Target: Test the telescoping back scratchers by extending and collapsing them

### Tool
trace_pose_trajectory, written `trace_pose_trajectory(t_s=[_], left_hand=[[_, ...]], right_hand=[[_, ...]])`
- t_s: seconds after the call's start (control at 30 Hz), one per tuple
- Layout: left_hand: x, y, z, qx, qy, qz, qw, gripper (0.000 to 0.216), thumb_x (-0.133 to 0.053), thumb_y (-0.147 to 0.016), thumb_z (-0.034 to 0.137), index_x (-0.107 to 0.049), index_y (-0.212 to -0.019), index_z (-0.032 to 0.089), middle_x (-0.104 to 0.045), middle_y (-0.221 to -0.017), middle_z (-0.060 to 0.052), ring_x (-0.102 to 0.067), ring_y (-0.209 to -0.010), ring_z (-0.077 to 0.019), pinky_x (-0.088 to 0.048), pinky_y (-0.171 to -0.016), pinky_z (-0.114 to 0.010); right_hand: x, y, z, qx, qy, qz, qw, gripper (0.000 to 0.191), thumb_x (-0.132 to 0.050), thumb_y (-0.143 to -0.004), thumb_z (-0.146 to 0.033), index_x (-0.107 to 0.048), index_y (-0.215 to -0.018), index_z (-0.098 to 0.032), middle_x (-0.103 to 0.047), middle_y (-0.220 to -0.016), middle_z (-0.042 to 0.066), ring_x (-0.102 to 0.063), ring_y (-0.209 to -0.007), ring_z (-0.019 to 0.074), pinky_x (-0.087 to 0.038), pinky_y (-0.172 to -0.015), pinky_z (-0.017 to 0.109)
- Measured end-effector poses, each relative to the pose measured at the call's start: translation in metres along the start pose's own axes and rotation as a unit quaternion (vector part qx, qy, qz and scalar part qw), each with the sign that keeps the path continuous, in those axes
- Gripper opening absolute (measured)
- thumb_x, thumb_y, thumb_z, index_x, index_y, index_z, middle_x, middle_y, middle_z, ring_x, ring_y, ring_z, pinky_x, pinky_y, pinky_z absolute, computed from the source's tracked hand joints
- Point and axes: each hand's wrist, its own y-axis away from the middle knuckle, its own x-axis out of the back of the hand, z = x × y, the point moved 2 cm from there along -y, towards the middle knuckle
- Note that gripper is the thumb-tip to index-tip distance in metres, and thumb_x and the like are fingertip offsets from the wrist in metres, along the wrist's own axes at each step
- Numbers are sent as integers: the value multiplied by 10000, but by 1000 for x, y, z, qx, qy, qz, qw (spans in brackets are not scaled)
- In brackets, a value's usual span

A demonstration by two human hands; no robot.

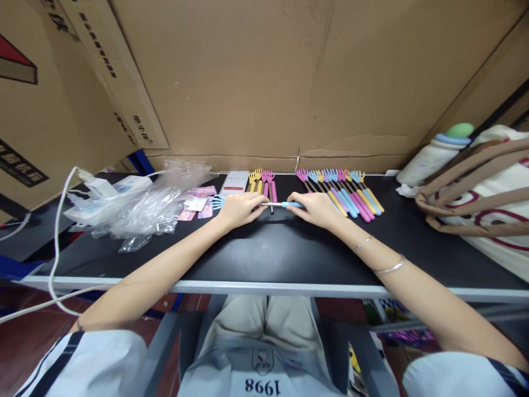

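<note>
Both my hands grip one blue back scratcher [276,204] lying crosswise over the black table [289,248]. My left hand [237,209] is closed round the end with the blue claw head, which pokes out to its left. My right hand [316,208] is closed on the blue handle. The metal shaft shows between them. Just behind my hands lie two yellow and two pink scratchers [262,182] side by side. To the right a row of several pink, blue and yellow scratchers [343,190] is fanned out.
A crumpled clear plastic bag [144,204] and small pink cards [198,201] lie at the left, with a white charger and cable [88,190]. A white booklet [235,183] sits behind. A tote bag [483,204] and a bottle [433,154] stand at the right. Cardboard walls the back.
</note>
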Motion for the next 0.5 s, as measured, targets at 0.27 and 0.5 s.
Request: trace_pose_trajectory(t_s=[0.27,0.5], left_hand=[[2,-1,2,-1,-5,-4,1000,186,-497,-918,319,-658,-951,231,-698,-846,22,-634,-702,-119,-324,-514,-237],[5,-3,4,-1,-16,-10,1000,226,-467,-930,328,-668,-946,226,-687,-805,-4,-621,-691,-130,-302,-498,-245]], right_hand=[[4,0,-2,-13,26,-27,999,377,-348,-951,-481,-610,-984,-212,-668,-731,14,-601,-655,136,-283,-585,232],[8,0,-2,-5,29,-48,998,364,-341,-953,-475,-595,-986,-217,-666,-731,15,-597,-649,135,-280,-578,232]])
